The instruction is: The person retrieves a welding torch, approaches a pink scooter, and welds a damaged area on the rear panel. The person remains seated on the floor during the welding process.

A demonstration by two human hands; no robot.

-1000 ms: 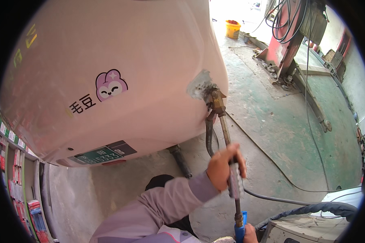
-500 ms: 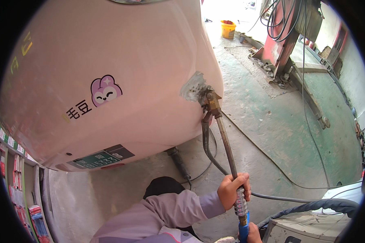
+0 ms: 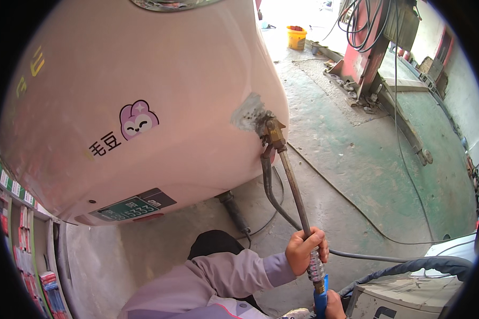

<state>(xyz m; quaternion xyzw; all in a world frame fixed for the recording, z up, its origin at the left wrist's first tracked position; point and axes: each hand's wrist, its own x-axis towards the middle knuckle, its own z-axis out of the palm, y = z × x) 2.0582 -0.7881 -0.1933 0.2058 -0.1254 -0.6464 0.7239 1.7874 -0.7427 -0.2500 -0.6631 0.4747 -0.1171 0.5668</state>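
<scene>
A slide hammer with a long metal rod runs up to a pink car's rear panel. My left hand is closed around the rod just above its coiled, ridged metal sleeve. Lower down, my right hand grips the blue handle, partly cut off by the lower edge. The brass clamp head sits at a bare grey patch near the panel's right edge. Whether its tip touches the metal is hard to see. A thick dark cable hangs from the head.
A power tool with a cord lies on the floor under the car. Right of me stands a beige machine with a thick wrapped hose. Further off are a red lift post, a yellow bucket, and shelves at left.
The view has shifted slightly, so the car and clamp head appear a little further left. Both hands keep their hold on the slide hammer.
</scene>
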